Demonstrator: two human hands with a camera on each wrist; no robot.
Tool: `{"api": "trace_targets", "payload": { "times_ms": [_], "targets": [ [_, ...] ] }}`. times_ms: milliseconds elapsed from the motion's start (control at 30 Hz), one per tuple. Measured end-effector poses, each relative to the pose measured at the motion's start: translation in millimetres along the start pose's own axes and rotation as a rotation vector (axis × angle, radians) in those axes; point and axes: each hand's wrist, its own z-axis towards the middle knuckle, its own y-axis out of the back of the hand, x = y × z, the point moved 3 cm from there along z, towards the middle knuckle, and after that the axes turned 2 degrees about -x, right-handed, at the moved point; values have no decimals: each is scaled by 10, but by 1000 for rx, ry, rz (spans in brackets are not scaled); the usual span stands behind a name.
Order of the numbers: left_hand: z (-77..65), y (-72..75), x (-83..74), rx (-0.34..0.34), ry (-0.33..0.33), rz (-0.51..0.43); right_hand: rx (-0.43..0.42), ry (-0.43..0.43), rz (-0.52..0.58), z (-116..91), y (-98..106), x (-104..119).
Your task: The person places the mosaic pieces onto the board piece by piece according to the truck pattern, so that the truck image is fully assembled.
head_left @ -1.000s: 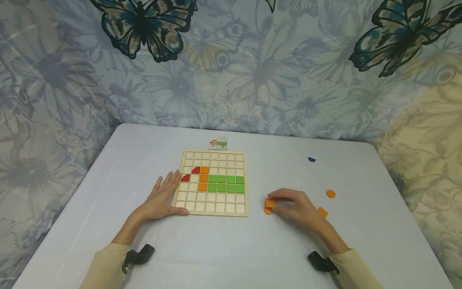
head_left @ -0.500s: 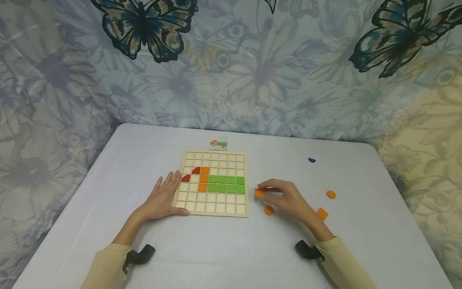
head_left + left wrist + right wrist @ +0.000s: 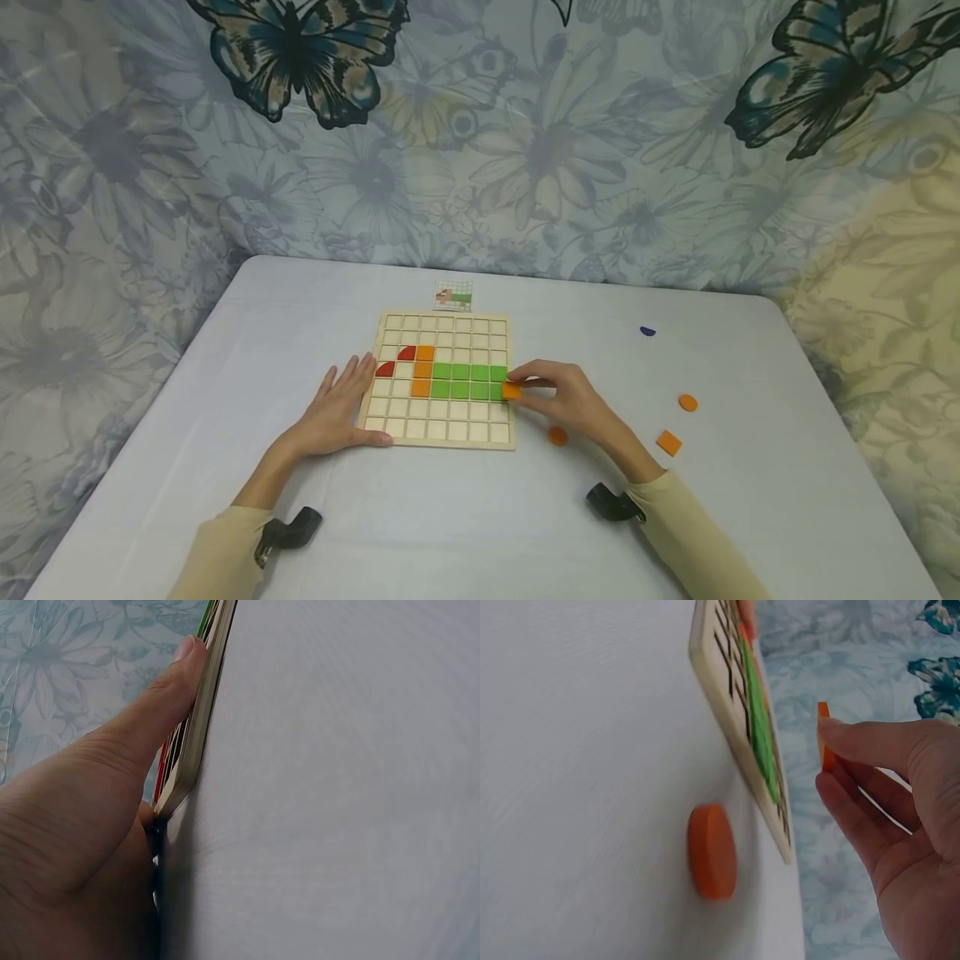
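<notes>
The left hand [image 3: 333, 417], fingers spread, touches a pale wooden grid board [image 3: 438, 429] bearing red, orange and green pieces [image 3: 461, 390]; over its right edge, the right hand [image 3: 570, 404] pinches a thin, bright orange square tile [image 3: 512, 390].

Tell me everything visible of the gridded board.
The gridded board is pale, wood-looking and squarish, with a rim and thin dividers making square cells. It lies flat on the white table. Two red quarter-round tiles, three orange square tiles in a column and eight green square tiles in two rows occupy some cells; others are bare. The left grip touches its left side and near edge.
</notes>
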Motion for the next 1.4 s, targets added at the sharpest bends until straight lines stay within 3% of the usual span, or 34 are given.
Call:
{"api": "trace_targets", "payload": {
  "times_ms": [400, 833, 1100, 1400],
  "targets": [
    [-8, 12, 3, -15, -19, 7, 24, 48, -16, 289, -277, 88],
    [-6, 12, -3, -5, -7, 5, 61, -34, -26, 469, -506, 117],
    [5, 11, -11, -7, -3, 5, 80, 2, -50, 574, -604, 159],
    [-6, 23, -11, -9, -14, 14, 166, 86, -142, 653, -770, 223]
  ]
}}
